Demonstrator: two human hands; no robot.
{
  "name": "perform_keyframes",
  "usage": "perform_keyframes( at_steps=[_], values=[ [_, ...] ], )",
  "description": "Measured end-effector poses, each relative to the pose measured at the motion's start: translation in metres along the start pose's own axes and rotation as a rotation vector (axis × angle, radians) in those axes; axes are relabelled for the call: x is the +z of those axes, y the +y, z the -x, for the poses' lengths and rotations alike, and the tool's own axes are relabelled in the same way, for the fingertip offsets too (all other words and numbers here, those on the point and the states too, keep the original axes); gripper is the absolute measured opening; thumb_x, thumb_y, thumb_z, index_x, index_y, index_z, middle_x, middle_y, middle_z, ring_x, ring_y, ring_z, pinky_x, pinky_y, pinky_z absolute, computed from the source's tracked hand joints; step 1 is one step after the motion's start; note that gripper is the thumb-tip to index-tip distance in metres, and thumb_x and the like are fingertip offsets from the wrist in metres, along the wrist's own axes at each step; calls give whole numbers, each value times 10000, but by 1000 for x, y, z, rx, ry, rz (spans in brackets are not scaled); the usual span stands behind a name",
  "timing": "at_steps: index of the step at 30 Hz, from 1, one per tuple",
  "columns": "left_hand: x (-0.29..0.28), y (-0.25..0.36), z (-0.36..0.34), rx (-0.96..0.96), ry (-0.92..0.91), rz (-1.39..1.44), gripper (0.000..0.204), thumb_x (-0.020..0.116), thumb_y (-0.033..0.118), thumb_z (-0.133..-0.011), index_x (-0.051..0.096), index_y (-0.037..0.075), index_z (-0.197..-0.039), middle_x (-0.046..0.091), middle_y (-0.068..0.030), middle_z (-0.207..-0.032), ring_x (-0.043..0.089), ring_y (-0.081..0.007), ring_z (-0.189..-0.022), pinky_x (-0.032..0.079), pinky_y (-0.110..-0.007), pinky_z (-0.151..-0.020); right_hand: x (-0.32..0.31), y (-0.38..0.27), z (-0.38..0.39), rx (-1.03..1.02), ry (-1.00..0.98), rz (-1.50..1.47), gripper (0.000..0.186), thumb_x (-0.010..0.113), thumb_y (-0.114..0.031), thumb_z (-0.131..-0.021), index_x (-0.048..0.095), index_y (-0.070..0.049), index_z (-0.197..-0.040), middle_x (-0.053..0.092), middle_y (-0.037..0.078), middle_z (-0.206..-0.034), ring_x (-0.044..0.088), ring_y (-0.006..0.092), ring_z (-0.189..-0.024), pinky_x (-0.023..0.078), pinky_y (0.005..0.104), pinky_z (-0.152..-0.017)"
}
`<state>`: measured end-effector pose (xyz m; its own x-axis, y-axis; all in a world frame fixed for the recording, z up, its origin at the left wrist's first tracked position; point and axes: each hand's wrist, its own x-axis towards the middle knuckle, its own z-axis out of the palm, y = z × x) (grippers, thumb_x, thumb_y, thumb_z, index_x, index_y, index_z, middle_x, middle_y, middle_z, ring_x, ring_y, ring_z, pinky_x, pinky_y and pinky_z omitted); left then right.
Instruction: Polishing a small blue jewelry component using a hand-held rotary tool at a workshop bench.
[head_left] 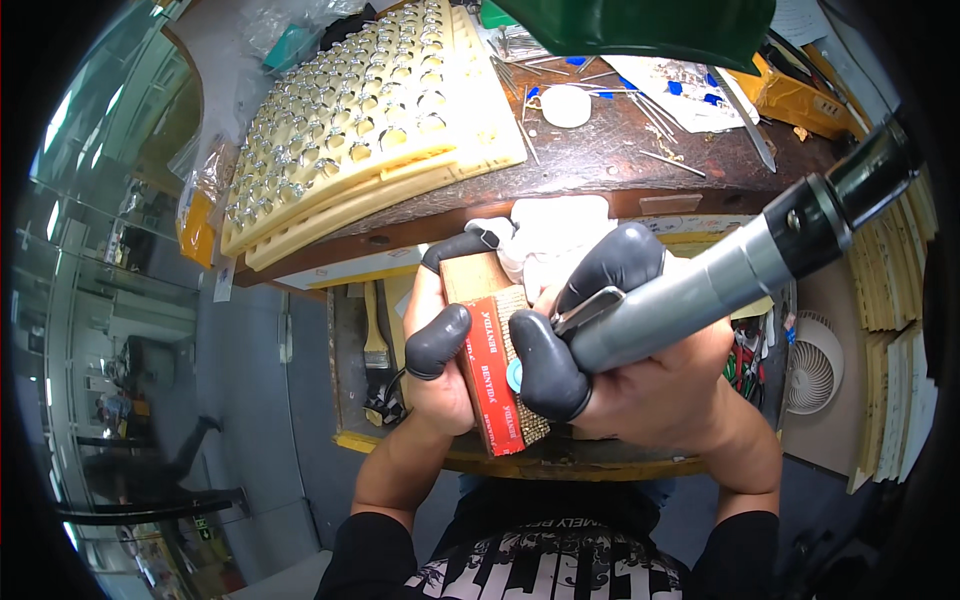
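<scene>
My left hand, with black finger covers, is closed around a wooden block held over the open drawer. Red printed tape wraps the block, and a gold-coloured, bead-textured strip lies along its right side. In my right hand, also with black finger covers, is a thick grey rotary handpiece, pointing down to the left. A small light-blue disc shows by the right fingertips, against the edge of the tape and strip; its exact contact is partly hidden. White cloth lies just beyond both hands.
Stacked cream trays with many rings stand on the wooden bench at the far left. A green lamp shade overhangs the back. Thin metal tools and a white round piece lie beneath it. The drawer holds a brush; right stands a fan.
</scene>
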<state>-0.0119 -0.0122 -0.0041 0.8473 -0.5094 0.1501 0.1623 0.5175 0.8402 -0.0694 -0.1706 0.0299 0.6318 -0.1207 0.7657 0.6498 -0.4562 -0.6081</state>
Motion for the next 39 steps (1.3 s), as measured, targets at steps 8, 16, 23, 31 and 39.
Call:
perform_keyframes(
  at_steps=[8, 16, 23, 31, 39],
  values=[
    [13, 3, 1, -8, 79, 52, 666, 585, 309, -832, 362, -28, -1362, 500, -223, -1290, 563, -307, -1188, 474, -457, -1038, -1, -2, -1, 19, -15, -4, 123, 796, 10, -737, 675, 29, -738, 677, 109, -757, 673, 176, -659, 533, 291, -597],
    [-3, -3, 1, 12, -2, 41, 651, 577, 294, -836, 369, -31, -1360, 499, -221, -1300, 559, -311, -1202, 462, -467, -1052, 0, -3, -2, 8, 6, -18, 120, 799, 13, -731, 680, 29, -742, 678, 103, -755, 680, 180, -667, 537, 293, -607],
    [9, 1, 2, -1, 46, 51, 643, 578, 297, -842, 375, -30, -1357, 502, -217, -1299, 559, -313, -1204, 460, -475, -1059, 1, -1, -1, -12, 32, -43, 118, 799, 15, -725, 681, 23, -732, 678, 108, -759, 671, 182, -653, 529, 294, -591],
    [12, 2, 3, -10, 50, 56, 628, 581, 328, -853, 389, -26, -1334, 523, -208, -1254, 580, -307, -1173, 472, -488, -1051, -1, 0, 0, -1, -4, 3, 148, 790, 21, -730, 649, 20, -686, 651, 98, -731, 646, 175, -618, 506, 288, -565],
    [13, 2, 4, 26, 103, -6, 629, 579, 354, -861, 391, -31, -1323, 578, -161, -1114, 636, -228, -1009, 549, -411, -935, 1, 0, 0, 5, 30, -37, 174, 792, 17, -730, 626, 18, -679, 631, 95, -720, 620, 161, -597, 487, 282, -544]
  ],
)
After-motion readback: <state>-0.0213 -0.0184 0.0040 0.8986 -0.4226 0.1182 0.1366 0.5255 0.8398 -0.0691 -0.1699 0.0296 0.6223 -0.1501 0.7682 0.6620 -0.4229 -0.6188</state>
